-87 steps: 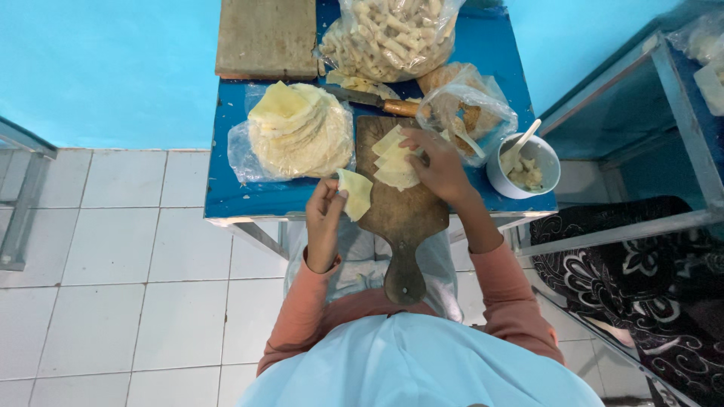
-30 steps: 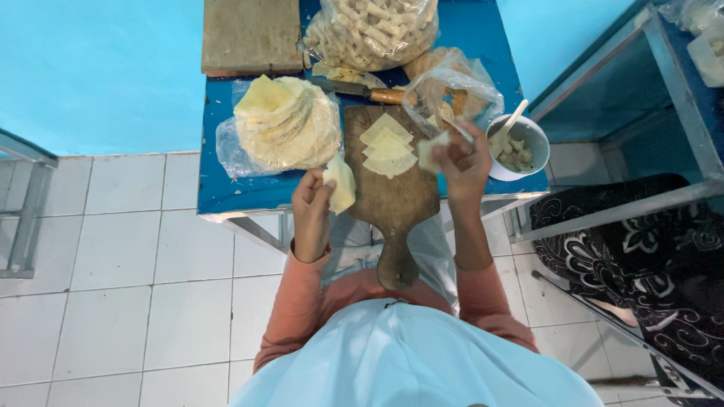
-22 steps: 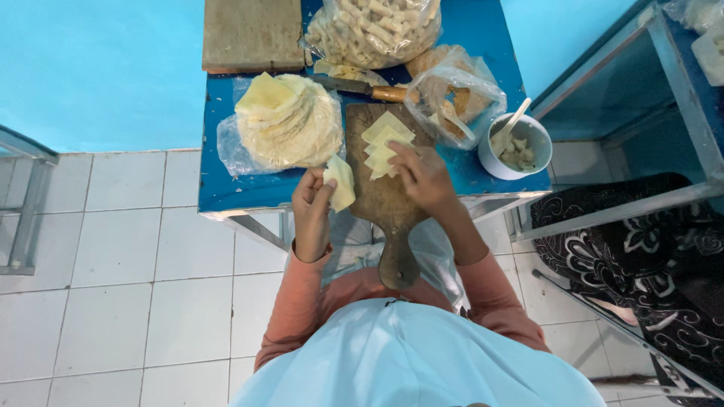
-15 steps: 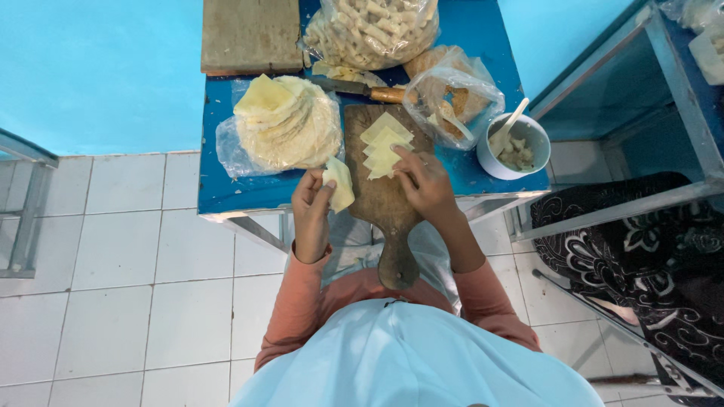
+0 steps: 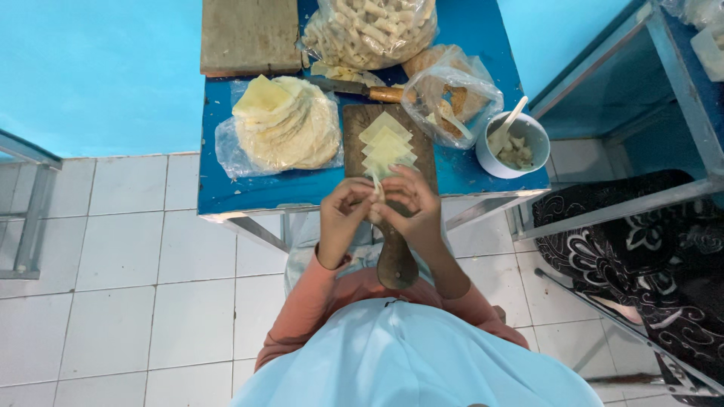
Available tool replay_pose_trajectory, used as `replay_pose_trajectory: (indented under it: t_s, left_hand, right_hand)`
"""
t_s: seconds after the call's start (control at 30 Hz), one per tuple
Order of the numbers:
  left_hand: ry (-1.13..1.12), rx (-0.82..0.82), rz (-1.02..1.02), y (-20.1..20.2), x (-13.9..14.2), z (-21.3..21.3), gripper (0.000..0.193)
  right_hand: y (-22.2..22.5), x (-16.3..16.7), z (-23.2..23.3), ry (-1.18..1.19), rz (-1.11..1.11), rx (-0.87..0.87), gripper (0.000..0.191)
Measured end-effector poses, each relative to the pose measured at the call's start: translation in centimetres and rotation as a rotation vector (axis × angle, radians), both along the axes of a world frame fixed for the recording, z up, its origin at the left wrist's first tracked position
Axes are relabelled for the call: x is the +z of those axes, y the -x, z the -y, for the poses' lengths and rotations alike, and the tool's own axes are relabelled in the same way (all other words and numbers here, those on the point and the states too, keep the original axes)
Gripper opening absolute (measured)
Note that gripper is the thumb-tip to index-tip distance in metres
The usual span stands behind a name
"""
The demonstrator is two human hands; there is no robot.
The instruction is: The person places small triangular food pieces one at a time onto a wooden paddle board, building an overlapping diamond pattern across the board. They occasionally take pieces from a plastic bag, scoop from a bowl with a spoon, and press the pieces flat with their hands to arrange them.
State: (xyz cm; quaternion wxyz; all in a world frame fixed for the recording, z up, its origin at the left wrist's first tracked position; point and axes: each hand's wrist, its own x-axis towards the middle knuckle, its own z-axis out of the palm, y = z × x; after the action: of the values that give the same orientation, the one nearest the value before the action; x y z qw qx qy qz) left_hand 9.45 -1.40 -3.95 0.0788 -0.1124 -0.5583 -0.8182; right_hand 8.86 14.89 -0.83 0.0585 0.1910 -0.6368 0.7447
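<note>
Head view: the fingers (image 5: 360, 197) of both hands are pinched closed on one pale, thin wrapper (image 5: 375, 190), held upright between them. The left hand (image 5: 343, 222) and right hand (image 5: 411, 207) meet over the near end of a paddle-shaped wooden board (image 5: 396, 256), equally close. Just beyond lie square wrappers (image 5: 386, 145), flat and soft. Farther out on the blue tabletop (image 5: 302, 187): a wrapper stack (image 5: 286, 124) on plastic, a white bowl (image 5: 528, 136).

Bright, even light w/ soft shadows, no glare; sharp center, slight wide-angle stretch at edges.
</note>
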Motion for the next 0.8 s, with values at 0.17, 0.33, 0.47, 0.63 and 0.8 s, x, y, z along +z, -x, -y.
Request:
replay_pose_trajectory:
  t_s: [0.17, 0.33, 0.47, 0.63, 0.8]
  left_hand:
    - [0.022, -0.009, 0.055, -0.7, 0.5, -0.7, 0.013]
    - [0.022, -0.029, 0.043, -0.4, 0.9, -0.5, 0.011]
    - [0.229, -0.001, 0.026, -0.9, 0.9, -0.4, 0.011]
    - [0.151, -0.027, 0.037, -0.7, 1.6, -0.3, 0.009]
    - [0.112, -0.074, 0.025, -1.0, 3.2, -0.8, 0.019]
  right_hand:
    - [0.0, -2.2, -0.3, 0.246, 0.267, -0.098, 0.058]
    - [0.7, -2.9, -1.2, 0.371, 0.354, -0.013, 0.054]
    - [-0.1, -3.0, -1.0, 0.246, 0.297, -0.018, 0.058]
    - [0.4, -4.0, -1.1, 0.367, 0.362, -0.022, 0.054]
    - [0.2, -5.2, -1.3, 0.374, 0.318, -0.061, 0.050]
